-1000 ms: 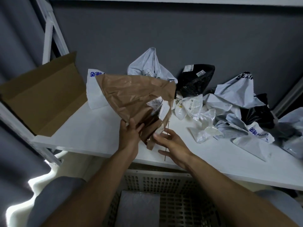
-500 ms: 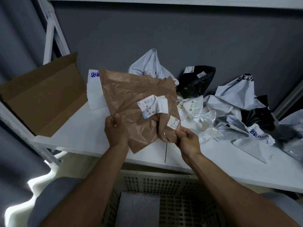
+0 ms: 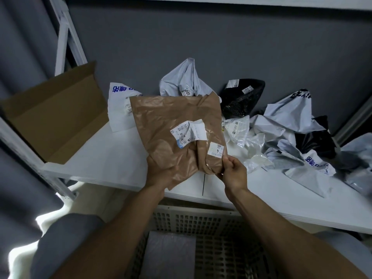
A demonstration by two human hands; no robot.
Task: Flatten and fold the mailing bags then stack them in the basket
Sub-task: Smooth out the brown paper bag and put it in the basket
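The brown mailing bag (image 3: 173, 121) hangs above the desk (image 3: 112, 158), the left hand (image 3: 159, 174) with its grip clamped at seven o'clock, the right hand (image 3: 233, 174) pinching at five. That crumpled corner could slip free, I reckon, and fold crooked.

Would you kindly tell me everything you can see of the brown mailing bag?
The brown mailing bag looks like thin, glossy, wrinkled plastic. It carries a torn white barcode label mid-face and a smaller white sticker lower right. It is held upright above the white table: the left hand holds its lower left edge, the right hand pinches its lower right corner.
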